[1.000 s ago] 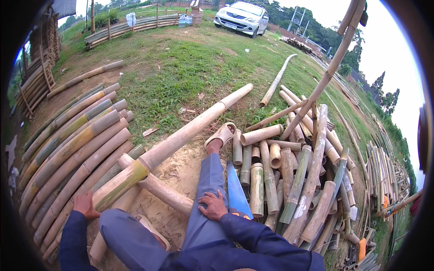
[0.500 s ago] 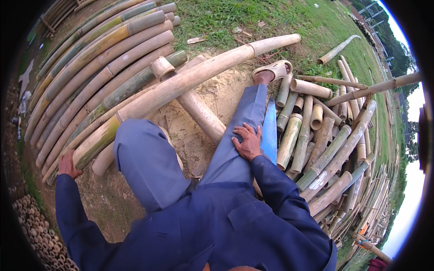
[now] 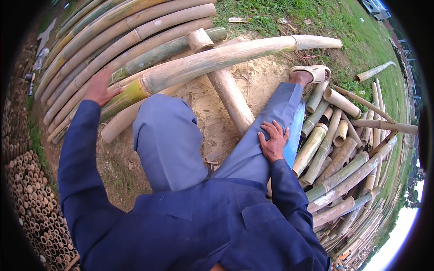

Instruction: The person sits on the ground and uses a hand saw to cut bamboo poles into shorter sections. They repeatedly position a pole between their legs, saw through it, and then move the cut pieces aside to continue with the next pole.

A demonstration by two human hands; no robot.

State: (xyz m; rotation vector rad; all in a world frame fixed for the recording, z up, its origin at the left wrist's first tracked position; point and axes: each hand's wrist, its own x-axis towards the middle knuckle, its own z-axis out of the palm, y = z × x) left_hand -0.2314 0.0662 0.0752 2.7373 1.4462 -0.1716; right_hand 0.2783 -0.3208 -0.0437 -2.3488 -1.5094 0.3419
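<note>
A thick bamboo pole [image 3: 221, 56] lies slanting in front of me, its left end greenish yellow. It crosses over a shorter bamboo length [image 3: 230, 97], whose cut end sticks up behind it. My left hand [image 3: 101, 89] is at the pole's left part, fingers stretched and apart; whether the palm touches the pole I cannot tell. My right hand [image 3: 274, 143] rests with spread fingers on my grey trouser leg [image 3: 253, 149], holding nothing. Just right of that leg is a blue saw blade [image 3: 296, 131] with a toothed edge; its handle is hidden.
Several long bamboo poles [image 3: 149, 34] lie side by side at the far left. Cut bamboo pieces [image 3: 334, 153] are heaped to the right. A stack of short bamboo tubes [image 3: 40, 207] fills the lower left. Sawdust [image 3: 253, 81] covers the ground under the pole, with grass [image 3: 280, 18] beyond.
My left hand has left the pole's near left end and moved forward and right along it, fingers spreading. My right hand stays on the leg. The whole view has shifted.
</note>
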